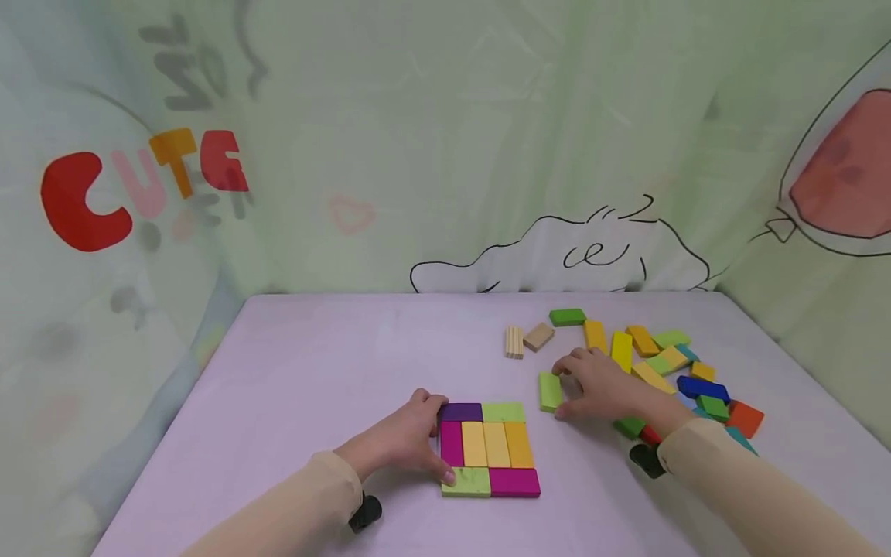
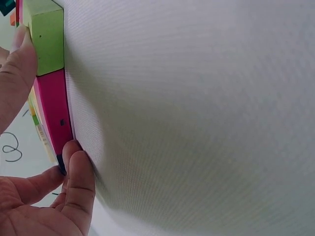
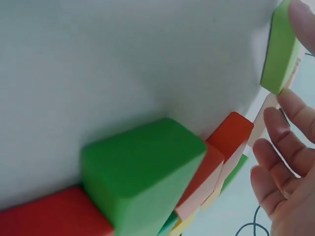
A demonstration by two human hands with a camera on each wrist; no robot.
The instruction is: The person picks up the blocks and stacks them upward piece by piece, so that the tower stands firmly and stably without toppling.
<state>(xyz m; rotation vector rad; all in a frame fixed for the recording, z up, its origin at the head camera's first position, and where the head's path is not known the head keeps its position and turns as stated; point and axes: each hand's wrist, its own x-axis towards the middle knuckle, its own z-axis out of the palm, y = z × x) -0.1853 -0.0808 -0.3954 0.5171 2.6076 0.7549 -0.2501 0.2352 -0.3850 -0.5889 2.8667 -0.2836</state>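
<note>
Blocks lie flat together as a rectangle on the table: a purple block [image 1: 460, 411] and a lime block at the far side, a magenta block [image 1: 452, 443] and three yellow-orange blocks [image 1: 496, 444] across the middle, a second lime block [image 1: 472, 483] and another magenta block [image 1: 514, 482] in front. Along its left side rests my left hand [image 1: 404, 441], thumb on the near lime block, fingertips by the purple one. To the right, my right hand [image 1: 602, 391] pinches a separate light green block [image 1: 550, 392] by its ends, thumb at the near end, index finger at the far end.
Many coloured blocks are scattered at the right, among them a blue block [image 1: 703, 388], an orange-red block [image 1: 745, 418] and a yellow block [image 1: 622, 351]. Farther back lie a ridged wooden block [image 1: 513, 342], a plain wooden block [image 1: 539, 336] and a green block [image 1: 567, 317]. A printed curtain [image 1: 431, 139] hangs behind.
</note>
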